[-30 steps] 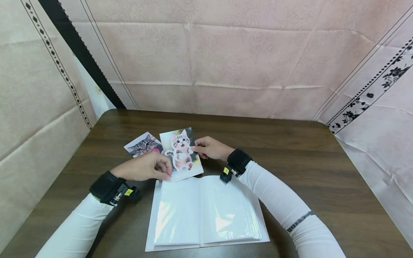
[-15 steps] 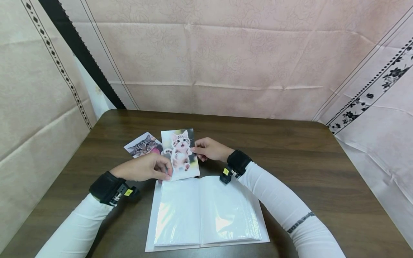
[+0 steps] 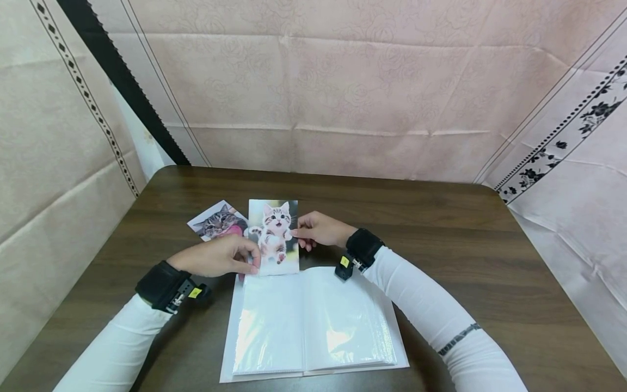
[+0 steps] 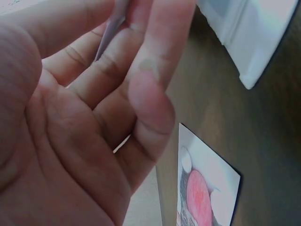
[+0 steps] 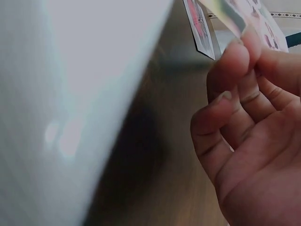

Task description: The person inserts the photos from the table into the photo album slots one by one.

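A clear-pocket photo album [image 3: 274, 326] lies spread on the wooden table in the head view. My right hand [image 3: 323, 230] pinches the right edge of a kitten photo [image 3: 274, 237], which stands upright in line with the left page. The photo's bottom edge meets the top of that page. At the page's top left, my left hand [image 3: 220, 256] pinches the album page between thumb and fingers; the exact grip is partly hidden. A thin edge shows between those fingers in the left wrist view. In the right wrist view, thumb and fingertips [image 5: 242, 54] meet on the photo.
A second cat photo [image 3: 217, 220] lies slanted on the table [image 3: 416, 218] beyond my left hand, partly covered by it. Patterned cloth [image 3: 343, 98] hangs behind and at both sides. Each wrist carries a black camera band [image 3: 363, 245].
The kitten photo has turned from tilted to straight and shifted slightly right and toward the album. My right hand has moved slightly down with it. My left hand has barely moved.
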The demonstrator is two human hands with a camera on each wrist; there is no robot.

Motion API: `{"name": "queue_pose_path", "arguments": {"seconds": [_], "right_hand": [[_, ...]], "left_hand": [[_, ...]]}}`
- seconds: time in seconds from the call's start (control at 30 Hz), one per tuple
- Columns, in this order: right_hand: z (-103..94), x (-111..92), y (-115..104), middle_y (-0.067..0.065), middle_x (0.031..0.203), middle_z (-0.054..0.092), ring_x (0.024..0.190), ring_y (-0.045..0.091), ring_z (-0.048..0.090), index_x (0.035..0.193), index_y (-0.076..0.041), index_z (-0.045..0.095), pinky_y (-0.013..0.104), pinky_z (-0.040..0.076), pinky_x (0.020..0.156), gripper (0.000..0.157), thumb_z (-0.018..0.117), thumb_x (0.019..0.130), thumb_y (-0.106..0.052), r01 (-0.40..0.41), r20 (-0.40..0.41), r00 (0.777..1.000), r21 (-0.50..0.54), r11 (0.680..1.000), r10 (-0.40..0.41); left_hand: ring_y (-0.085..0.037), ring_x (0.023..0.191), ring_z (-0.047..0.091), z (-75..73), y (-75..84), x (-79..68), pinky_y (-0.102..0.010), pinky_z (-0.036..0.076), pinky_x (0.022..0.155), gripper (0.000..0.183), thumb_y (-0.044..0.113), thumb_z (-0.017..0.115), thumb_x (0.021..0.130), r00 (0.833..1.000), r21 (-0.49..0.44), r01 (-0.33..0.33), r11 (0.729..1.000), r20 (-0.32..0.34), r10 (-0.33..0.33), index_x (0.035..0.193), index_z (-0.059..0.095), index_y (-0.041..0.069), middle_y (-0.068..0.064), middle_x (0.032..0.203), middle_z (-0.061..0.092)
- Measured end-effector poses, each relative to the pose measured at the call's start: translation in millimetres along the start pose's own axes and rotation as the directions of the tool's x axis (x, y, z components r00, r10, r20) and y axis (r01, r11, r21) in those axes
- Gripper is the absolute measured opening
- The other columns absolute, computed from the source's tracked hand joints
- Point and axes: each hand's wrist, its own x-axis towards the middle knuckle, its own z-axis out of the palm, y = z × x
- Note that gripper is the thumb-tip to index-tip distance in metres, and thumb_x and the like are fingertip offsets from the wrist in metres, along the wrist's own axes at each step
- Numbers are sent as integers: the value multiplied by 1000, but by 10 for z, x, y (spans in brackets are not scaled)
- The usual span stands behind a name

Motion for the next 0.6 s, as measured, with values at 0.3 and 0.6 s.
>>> {"name": "queue_pose_path", "arguments": {"seconds": [0.3,0.6], "right_hand": [[-16,-16,-2,9,72,61,68,27,55,91,-5,63,28,45,64,23,57,96,-27,-9,-2,1000,6,1000,9],[-23,8,-2,10,73,59,66,24,54,91,-3,61,31,44,64,25,55,97,-27,10,-26,1000,27,1000,-9]], "left_hand": [[-17,72,56,-4,-1,-1,-28,45,63,11,30,63,91,1000,10,7,1000,22,-7,98,63,22,1,84,58],[-18,80,59,-1,-7,-3,-32,49,72,14,31,62,91,998,-24,-13,1000,57,14,99,62,20,0,89,60]]}}
